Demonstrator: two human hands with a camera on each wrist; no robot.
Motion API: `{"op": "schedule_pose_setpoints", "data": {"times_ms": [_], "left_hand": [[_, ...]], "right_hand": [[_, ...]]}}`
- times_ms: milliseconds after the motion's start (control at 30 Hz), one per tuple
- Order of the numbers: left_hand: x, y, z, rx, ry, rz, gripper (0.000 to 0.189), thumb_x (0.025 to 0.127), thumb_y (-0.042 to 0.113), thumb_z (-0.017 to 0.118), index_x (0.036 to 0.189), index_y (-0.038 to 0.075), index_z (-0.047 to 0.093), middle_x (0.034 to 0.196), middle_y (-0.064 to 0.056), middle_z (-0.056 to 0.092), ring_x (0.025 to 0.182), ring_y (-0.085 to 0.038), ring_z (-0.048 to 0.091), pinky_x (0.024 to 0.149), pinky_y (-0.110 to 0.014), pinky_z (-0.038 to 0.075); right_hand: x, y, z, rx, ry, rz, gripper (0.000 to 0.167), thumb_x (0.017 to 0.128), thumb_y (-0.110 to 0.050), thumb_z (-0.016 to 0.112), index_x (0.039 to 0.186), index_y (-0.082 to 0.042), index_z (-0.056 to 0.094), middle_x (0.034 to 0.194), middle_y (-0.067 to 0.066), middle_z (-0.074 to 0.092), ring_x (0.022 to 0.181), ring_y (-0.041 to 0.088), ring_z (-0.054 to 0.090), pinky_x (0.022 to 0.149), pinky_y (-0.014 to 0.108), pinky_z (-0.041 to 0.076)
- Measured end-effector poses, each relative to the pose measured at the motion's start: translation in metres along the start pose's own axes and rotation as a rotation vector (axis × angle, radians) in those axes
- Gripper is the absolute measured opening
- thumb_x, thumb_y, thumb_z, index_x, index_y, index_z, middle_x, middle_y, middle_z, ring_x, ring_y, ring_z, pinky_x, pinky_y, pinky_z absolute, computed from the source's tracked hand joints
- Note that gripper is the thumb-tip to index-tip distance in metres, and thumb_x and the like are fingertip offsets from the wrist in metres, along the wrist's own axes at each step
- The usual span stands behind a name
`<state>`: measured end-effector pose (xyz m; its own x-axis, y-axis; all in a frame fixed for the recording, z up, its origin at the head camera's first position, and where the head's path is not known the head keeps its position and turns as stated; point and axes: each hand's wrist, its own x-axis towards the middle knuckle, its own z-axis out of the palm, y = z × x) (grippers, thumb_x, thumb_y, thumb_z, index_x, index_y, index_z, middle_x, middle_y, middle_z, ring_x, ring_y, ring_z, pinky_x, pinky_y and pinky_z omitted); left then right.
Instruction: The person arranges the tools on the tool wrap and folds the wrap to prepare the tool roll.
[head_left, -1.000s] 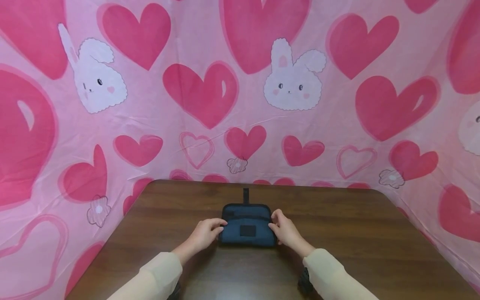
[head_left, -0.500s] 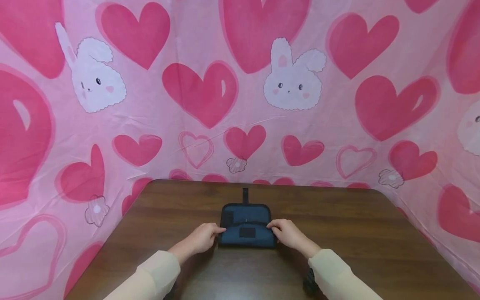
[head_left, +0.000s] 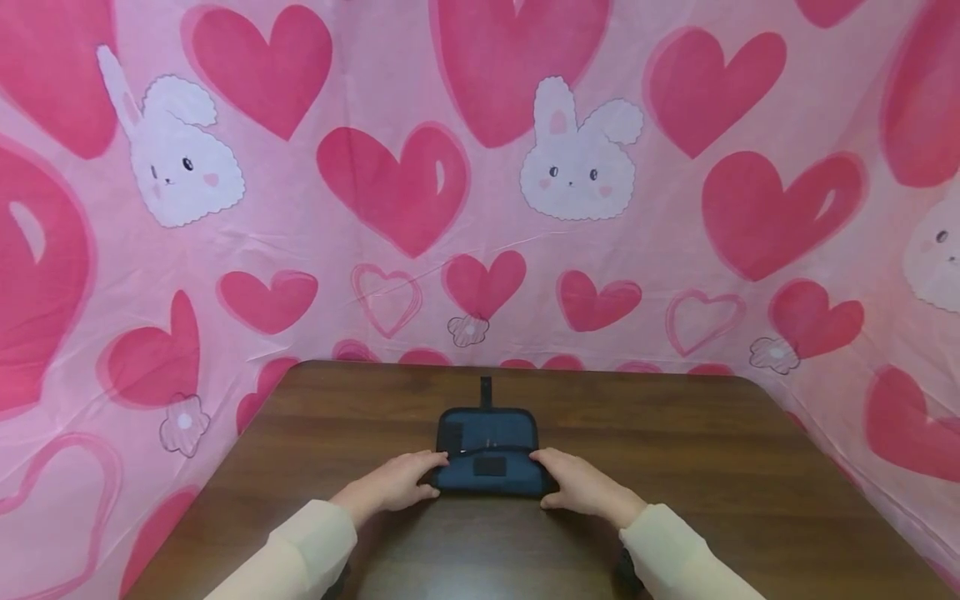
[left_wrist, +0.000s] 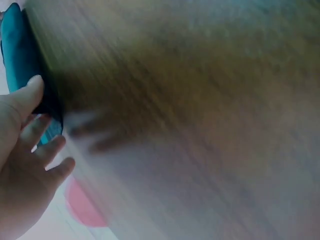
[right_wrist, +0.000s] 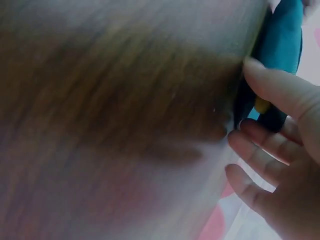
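A blue fabric pouch [head_left: 491,482] with black trim lies on the wooden table, its back panel laid out flat and a black strap [head_left: 486,392] pointing away from me. Its front part stands as a bulging fold with a black patch [head_left: 490,466]. My left hand [head_left: 397,481] holds the fold's left end, thumb low at the front and fingers on the upper edge. At the right end my right hand [head_left: 585,485] holds it the same way. Something small and yellow [right_wrist: 261,105] shows at the pouch's end in the right wrist view. The pouch's inside is mostly hidden.
The brown wooden table [head_left: 675,450] extends around the pouch on every side. Behind and beside it hangs a pink cloth [head_left: 495,225] printed with hearts and rabbits.
Both hands have shifted from the pouch's sides onto its front fold, thumbs now low at the front. The fold's upper edge has dropped, showing more of the back panel.
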<state>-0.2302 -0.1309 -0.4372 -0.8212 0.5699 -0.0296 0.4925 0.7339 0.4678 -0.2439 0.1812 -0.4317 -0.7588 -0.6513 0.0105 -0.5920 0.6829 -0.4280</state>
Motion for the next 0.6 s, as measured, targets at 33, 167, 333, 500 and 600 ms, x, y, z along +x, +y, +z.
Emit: {"op": "schedule_pose_setpoints", "data": {"times_ms": [33, 167, 333, 500, 600], "left_hand": [[0.0, 0.0, -0.001, -0.012, -0.003, -0.002, 0.042, 0.087, 0.021, 0.065, 0.125, 0.007, 0.054, 0.128, -0.012, 0.053, 0.117, -0.03, 0.048, 0.095, -0.048, 0.038], [-0.002, -0.002, -0.005, -0.075, -0.02, 0.002, 0.038, 0.091, 0.028, 0.058, 0.125, 0.011, 0.053, 0.109, -0.004, 0.061, 0.103, -0.022, 0.055, 0.089, -0.044, 0.042], [-0.001, -0.004, -0.01, -0.187, -0.023, -0.009, 0.04, 0.094, 0.034, 0.051, 0.125, 0.009, 0.052, 0.105, -0.001, 0.06, 0.098, -0.019, 0.054, 0.088, -0.045, 0.042], [0.003, -0.005, -0.014, -0.325, 0.009, -0.076, 0.052, 0.096, 0.037, 0.047, 0.131, -0.002, 0.045, 0.125, -0.017, 0.052, 0.114, -0.032, 0.048, 0.096, -0.051, 0.035], [0.008, -0.004, -0.014, -0.444, 0.053, -0.114, 0.053, 0.097, 0.033, 0.046, 0.13, -0.008, 0.042, 0.121, -0.022, 0.052, 0.104, -0.034, 0.055, 0.09, -0.049, 0.041]], "right_hand": [[0.0, 0.0, 0.0, -0.003, 0.012, -0.006, 0.059, 0.075, -0.019, 0.077, 0.123, 0.004, 0.05, 0.118, 0.015, 0.055, 0.105, 0.028, 0.053, 0.09, 0.046, 0.042], [0.0, 0.007, -0.001, 0.068, 0.036, -0.012, 0.046, 0.078, -0.019, 0.073, 0.117, 0.0, 0.057, 0.103, 0.004, 0.053, 0.089, 0.02, 0.052, 0.079, 0.035, 0.046], [0.001, 0.017, -0.005, 0.281, 0.025, -0.021, 0.038, 0.081, -0.019, 0.068, 0.112, 0.001, 0.06, 0.104, 0.002, 0.053, 0.091, 0.019, 0.052, 0.08, 0.034, 0.046], [0.002, 0.022, -0.01, 0.461, 0.023, 0.039, 0.039, 0.089, -0.026, 0.059, 0.117, 0.0, 0.056, 0.105, 0.007, 0.059, 0.092, 0.023, 0.054, 0.08, 0.041, 0.044], [0.003, 0.023, -0.012, 0.533, 0.034, 0.114, 0.044, 0.092, -0.033, 0.054, 0.122, -0.001, 0.052, 0.11, 0.011, 0.056, 0.091, 0.024, 0.057, 0.083, 0.043, 0.046]]}}
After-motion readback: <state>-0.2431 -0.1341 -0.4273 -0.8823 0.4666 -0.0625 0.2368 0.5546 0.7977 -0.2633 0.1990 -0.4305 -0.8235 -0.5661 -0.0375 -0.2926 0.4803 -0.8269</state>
